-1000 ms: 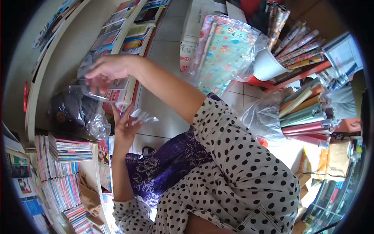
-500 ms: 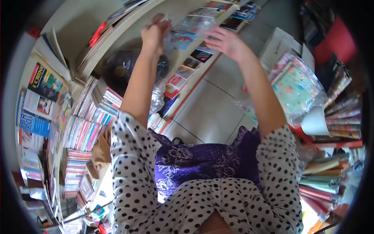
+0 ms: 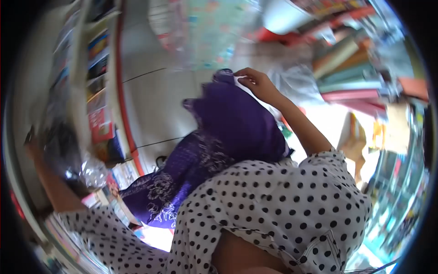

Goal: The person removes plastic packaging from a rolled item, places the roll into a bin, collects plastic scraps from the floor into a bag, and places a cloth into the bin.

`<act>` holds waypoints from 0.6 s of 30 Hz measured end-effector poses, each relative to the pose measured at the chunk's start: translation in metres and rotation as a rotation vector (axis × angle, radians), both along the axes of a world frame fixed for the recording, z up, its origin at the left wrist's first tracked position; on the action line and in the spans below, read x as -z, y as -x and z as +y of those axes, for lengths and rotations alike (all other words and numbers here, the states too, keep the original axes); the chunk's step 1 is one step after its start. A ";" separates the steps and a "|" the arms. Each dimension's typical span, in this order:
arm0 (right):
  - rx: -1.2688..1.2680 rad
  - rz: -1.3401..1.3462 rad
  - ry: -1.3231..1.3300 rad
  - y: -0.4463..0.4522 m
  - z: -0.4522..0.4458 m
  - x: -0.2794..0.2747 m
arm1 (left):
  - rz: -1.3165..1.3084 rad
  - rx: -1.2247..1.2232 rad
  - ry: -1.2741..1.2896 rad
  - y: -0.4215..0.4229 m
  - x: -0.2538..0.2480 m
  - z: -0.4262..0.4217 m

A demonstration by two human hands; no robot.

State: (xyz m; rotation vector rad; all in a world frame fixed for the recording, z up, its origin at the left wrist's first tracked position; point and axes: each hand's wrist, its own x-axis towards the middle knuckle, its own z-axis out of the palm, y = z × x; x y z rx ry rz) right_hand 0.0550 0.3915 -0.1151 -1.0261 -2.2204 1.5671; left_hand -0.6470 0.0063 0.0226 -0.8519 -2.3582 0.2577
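Observation:
Purple patterned cloth (image 3: 237,118) spreads out from my lap, its scalloped edge raised over the floor. At its upper corner my right hand (image 3: 258,84) is closed, thumb and fingers pinching the cloth's edge. My left hand (image 3: 33,147) is stretched far out to the left, smeared by motion, beside a dark plastic-wrapped bundle (image 3: 61,144). Its fingers do not show clearly. Crumpled clear plastic (image 3: 94,172) lies just below that bundle.
A shelf of books and magazines (image 3: 98,86) with a red edge runs along the left. Blurred floral packs in plastic (image 3: 212,34) lie ahead on the tiled floor (image 3: 150,100). Rolled materials (image 3: 351,84) and a bright glass case (image 3: 392,182) stand right.
My view has swung to the right. My hands, earlier both raised ahead near the shelf, are now wide apart. The right one has come to the purple cloth, which is lifted and bunched.

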 end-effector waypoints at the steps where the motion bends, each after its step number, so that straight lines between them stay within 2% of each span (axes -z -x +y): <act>1: 0.129 -0.007 -0.043 -0.033 -0.001 0.016 | 0.016 0.038 0.040 0.001 -0.002 -0.001; 2: 0.220 -0.007 -0.133 -0.064 -0.007 0.023 | 0.032 0.082 0.066 -0.005 -0.005 -0.002; 5: 0.260 -0.323 -0.058 -0.153 -0.038 0.039 | 0.070 0.249 0.119 -0.041 -0.006 -0.002; 6: 0.193 -0.501 -0.156 -0.184 -0.055 0.046 | 0.055 0.292 0.103 -0.062 -0.002 0.000; 8: -0.057 -0.843 -0.035 -0.250 -0.088 0.103 | -0.094 0.227 -0.103 -0.118 0.006 0.009; 9: -0.122 -0.838 0.129 -0.278 -0.104 0.110 | -0.169 0.187 -0.203 -0.148 0.009 0.008; 10: -0.200 -0.970 0.094 -0.309 -0.122 0.145 | -0.245 0.143 -0.300 -0.173 0.013 0.005; 11: -0.207 -1.017 0.238 -0.333 -0.134 0.158 | -0.197 0.268 -0.136 -0.195 0.018 0.001; 15: 0.062 -1.085 0.343 -0.405 -0.162 0.188 | 0.052 0.608 0.373 -0.221 0.044 -0.028; 16: 0.085 -1.134 0.315 -0.422 -0.163 0.203 | -0.030 0.588 0.268 -0.235 0.044 -0.028; 18: 0.335 -1.126 0.417 -0.451 -0.158 0.238 | -0.196 0.549 0.066 -0.277 0.044 -0.021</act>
